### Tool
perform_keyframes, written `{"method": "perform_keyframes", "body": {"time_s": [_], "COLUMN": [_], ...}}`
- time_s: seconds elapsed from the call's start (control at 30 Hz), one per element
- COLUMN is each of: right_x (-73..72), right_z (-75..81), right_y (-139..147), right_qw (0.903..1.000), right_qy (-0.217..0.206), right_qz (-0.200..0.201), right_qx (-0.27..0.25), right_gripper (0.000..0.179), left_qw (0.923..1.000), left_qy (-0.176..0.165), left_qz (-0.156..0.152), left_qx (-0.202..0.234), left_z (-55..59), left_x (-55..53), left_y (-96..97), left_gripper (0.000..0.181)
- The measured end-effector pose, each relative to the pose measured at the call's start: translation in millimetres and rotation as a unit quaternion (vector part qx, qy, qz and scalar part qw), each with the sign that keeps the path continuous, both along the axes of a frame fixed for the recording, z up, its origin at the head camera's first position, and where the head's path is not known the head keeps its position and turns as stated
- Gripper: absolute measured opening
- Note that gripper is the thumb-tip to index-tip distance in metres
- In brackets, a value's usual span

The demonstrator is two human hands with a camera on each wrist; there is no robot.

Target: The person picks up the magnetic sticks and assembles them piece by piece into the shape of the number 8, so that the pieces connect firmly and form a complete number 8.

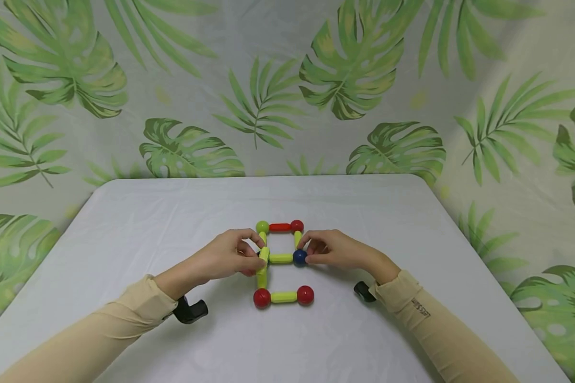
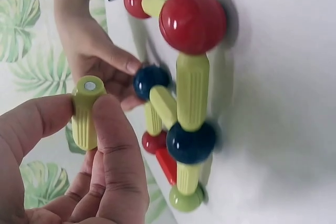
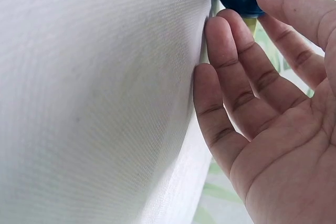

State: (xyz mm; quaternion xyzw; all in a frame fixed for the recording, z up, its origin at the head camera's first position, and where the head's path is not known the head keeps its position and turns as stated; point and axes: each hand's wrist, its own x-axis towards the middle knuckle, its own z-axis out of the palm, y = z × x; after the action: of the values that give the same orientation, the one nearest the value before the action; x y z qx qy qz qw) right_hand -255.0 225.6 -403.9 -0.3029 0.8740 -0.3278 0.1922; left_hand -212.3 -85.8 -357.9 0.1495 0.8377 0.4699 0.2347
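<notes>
Between thumb and finger, my left hand (image 1: 235,254) pinches a loose yellow-green magnetic rod (image 2: 85,116), its silver end facing the left wrist camera. It is held over the left side of a figure of balls and rods lying on the table. My right hand (image 1: 334,249) holds the blue ball (image 1: 300,257) at the figure's right, thumb on its surface. A yellow-green rod (image 1: 281,258) joins this ball to another blue ball (image 2: 191,142), mostly hidden by the left hand in the head view. Nearest me, two red balls (image 1: 305,295) are joined by a rod (image 1: 284,297).
At the figure's far side, a green ball (image 1: 262,227) and a red ball (image 1: 297,226) are linked by a red rod (image 1: 280,227). A white cloth covers the table (image 1: 182,207). Leaf-printed fabric (image 1: 268,96) hangs behind it. Black wrist devices (image 1: 190,310) sit below both sleeves.
</notes>
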Motion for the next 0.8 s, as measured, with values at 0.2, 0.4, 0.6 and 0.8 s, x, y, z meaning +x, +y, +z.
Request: {"method": "perform_keyframes", "body": {"time_s": [0.2,0.4,0.6,0.8], "right_x": [-2.5,-2.7,-3.2,-3.2], "right_z": [-1.3,-1.6,-1.8,-3.3], "right_y": [1,2,2,1], "right_qw": [1.0000,0.9999,0.9999,0.9998], "right_qy": [-0.004,-0.003,-0.004,-0.009], "right_qz": [0.001,0.003,0.002,0.004], "right_qx": [-0.006,-0.012,-0.012,-0.015], "right_gripper": [0.026,0.025,0.025,0.026], "left_qw": [0.9990,0.9973,0.9942,0.9904], "left_qy": [-0.032,-0.062,-0.092,-0.116], "left_qz": [-0.003,-0.008,-0.005,0.006], "left_qx": [0.032,0.039,0.056,0.075], "left_z": [-7.2,-16.0,-18.7,-23.2], "left_x": [1.9,1.4,0.2,0.9], "left_y": [17.6,32.0,43.8,54.1], "left_gripper": [0.036,0.034,0.027,0.023]}}
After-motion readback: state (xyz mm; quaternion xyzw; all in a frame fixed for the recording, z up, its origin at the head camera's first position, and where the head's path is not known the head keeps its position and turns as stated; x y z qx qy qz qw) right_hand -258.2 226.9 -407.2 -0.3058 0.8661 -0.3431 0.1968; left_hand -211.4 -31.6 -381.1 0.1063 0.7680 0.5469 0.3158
